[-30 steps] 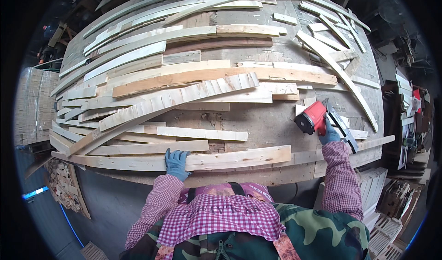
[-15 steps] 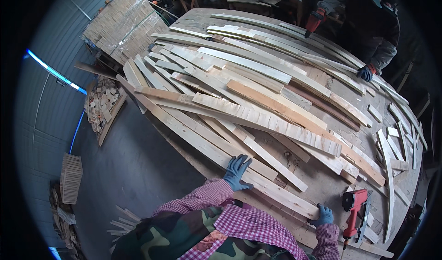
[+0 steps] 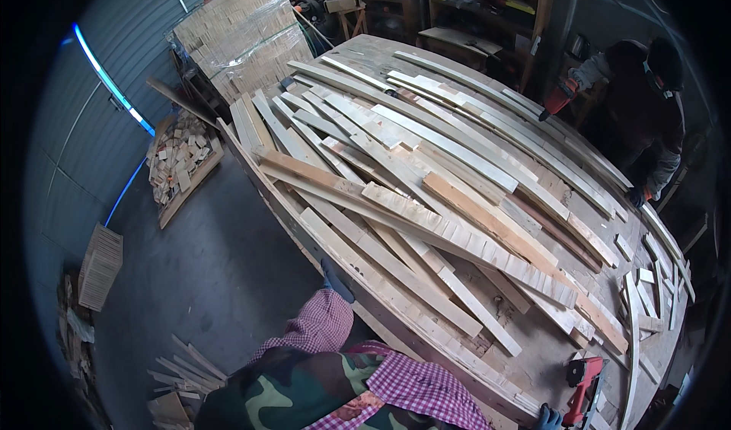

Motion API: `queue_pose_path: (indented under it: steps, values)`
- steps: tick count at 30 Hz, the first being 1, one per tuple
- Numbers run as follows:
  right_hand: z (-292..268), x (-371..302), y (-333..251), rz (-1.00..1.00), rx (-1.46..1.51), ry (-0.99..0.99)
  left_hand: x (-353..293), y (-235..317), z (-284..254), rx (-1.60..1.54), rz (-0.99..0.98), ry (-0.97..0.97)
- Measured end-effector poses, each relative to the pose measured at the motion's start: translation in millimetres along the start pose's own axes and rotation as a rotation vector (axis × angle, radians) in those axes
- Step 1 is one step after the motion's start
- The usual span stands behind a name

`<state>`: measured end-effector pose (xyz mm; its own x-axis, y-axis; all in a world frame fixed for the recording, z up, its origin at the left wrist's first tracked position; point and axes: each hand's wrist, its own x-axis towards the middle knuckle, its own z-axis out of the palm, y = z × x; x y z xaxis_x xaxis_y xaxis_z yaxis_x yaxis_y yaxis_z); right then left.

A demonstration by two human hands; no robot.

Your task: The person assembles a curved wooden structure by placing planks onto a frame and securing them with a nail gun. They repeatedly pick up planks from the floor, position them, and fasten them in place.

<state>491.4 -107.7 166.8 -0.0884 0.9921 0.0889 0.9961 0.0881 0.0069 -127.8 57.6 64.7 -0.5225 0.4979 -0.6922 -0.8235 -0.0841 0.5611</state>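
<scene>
A long pale board (image 3: 426,336) lies along the table's near edge. Beside its outer side is my left hand (image 3: 337,281), in a blue-grey glove, its fingers stretched out along the edge and partly in shadow. At the board's near right end, my right hand (image 3: 548,418) has its gloved fingers curled over the wood; the lower picture edge cuts off the rest of it. Just right of that hand lies a red nail gun (image 3: 585,384). A shorter pale plank (image 3: 388,270) lies inward of the long board, below a wide strip of joined pieces (image 3: 472,245).
Many loose planks cover the worktable (image 3: 365,48). A co-worker (image 3: 647,110) holds a red power tool (image 3: 560,99) at the far right. A wrapped stack of wood (image 3: 244,42) stands at the far left, with a heap of offcuts (image 3: 183,156) on the floor nearer.
The view has shifted, and the long board now lies along the table's near edge. My left hand has left the board's top for its outer side; my right hand sits lower in view.
</scene>
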Motion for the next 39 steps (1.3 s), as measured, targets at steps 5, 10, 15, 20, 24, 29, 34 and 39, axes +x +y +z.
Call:
queue_pose_path:
  steps: [5,10,15,20,24,29,34,39]
  values:
    - [8,-5,-3,-0.001,0.031,0.162,-15,7,-2,-0.051,0.178,-0.03]
    - [15,-20,12,0.022,0.035,0.24,-26,-4,-3,-0.043,0.16,-0.089]
    - [25,-29,16,0.029,-0.036,0.327,-48,7,37,-0.108,0.036,-0.208]
    - [3,-32,22,0.028,-0.035,0.287,-63,-8,73,0.012,-0.063,-0.396]
    - [-17,-19,26,0.18,0.088,0.019,9,-44,81,-0.018,-0.269,-0.547]
    - [-23,4,30,0.312,0.143,-0.136,26,-67,137,0.21,-0.232,-0.424]
    - [-29,51,40,0.289,0.183,-0.242,60,-75,182,0.286,-0.248,-0.384]
    - [-35,97,68,0.263,0.152,-0.397,87,-85,211,0.282,-0.281,-0.396]
